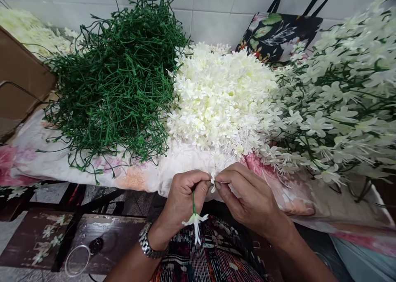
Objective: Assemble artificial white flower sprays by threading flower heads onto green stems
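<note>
My left hand (187,191) is closed on a green plastic flower stem. One white artificial flower (196,224) hangs from that stem below the hand, its petals pointing down. My right hand (247,191) pinches a small white blossom (213,179) at the fingertips, which meet those of the left hand. Where stem and blossom join is hidden by the fingers. Just beyond the hands lies a heap of loose white blossoms (222,96). To its left rises a tangled pile of green stems (123,76).
Finished-looking white flower sprays (340,109) crowd the right side. A cardboard box (23,76) stands at the left edge. Behind the blossoms leans a black floral bag (281,34) against the tiled wall. A floral cloth (139,177) covers the table.
</note>
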Action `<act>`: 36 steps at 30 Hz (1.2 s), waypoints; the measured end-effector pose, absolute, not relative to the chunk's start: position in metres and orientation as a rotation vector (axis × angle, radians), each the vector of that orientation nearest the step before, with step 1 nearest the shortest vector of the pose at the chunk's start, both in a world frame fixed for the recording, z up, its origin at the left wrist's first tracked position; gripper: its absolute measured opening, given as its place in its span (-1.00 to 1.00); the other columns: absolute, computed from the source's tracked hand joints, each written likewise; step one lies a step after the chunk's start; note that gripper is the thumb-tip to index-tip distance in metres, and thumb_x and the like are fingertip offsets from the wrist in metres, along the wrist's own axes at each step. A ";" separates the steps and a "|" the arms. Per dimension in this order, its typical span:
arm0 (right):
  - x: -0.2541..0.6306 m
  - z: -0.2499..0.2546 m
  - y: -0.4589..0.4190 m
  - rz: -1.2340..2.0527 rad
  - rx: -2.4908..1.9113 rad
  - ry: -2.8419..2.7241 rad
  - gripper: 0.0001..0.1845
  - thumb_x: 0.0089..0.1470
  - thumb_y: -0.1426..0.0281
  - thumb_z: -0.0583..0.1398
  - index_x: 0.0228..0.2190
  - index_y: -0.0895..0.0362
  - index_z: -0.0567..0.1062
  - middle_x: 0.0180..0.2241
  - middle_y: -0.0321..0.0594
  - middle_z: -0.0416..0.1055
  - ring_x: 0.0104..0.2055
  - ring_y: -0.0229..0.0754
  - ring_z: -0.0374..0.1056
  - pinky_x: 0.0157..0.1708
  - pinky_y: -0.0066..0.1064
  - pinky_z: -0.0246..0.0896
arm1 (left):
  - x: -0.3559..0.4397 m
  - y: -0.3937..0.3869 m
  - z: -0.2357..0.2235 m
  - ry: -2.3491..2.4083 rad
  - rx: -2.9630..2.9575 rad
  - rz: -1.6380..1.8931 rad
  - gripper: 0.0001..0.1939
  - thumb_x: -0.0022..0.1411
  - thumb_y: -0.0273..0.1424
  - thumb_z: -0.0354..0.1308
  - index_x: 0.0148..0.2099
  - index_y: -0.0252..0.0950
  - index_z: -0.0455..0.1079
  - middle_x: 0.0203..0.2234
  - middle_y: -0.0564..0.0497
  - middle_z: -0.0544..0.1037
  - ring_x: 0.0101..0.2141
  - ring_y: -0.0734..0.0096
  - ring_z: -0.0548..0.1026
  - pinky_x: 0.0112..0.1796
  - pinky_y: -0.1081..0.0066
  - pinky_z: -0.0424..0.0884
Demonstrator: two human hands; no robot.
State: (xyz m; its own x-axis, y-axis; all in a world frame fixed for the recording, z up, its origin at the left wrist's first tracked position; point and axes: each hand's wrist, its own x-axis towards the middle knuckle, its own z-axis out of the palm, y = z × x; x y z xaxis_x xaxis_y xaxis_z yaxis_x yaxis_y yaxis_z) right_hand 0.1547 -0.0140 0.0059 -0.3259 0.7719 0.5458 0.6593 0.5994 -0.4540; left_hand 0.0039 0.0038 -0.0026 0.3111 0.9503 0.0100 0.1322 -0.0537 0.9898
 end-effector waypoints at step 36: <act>0.162 0.030 -0.014 0.157 -0.961 -2.193 -0.83 0.06 0.59 0.12 -0.29 0.17 0.43 -0.39 -0.17 0.38 -0.34 -0.25 0.30 -0.38 -0.42 0.28 | -0.007 0.007 0.014 0.937 0.742 0.689 -0.87 -0.24 -0.41 0.24 -0.65 -0.37 0.38 -0.84 0.19 0.19 -0.75 0.71 0.00 -0.68 0.56 -0.16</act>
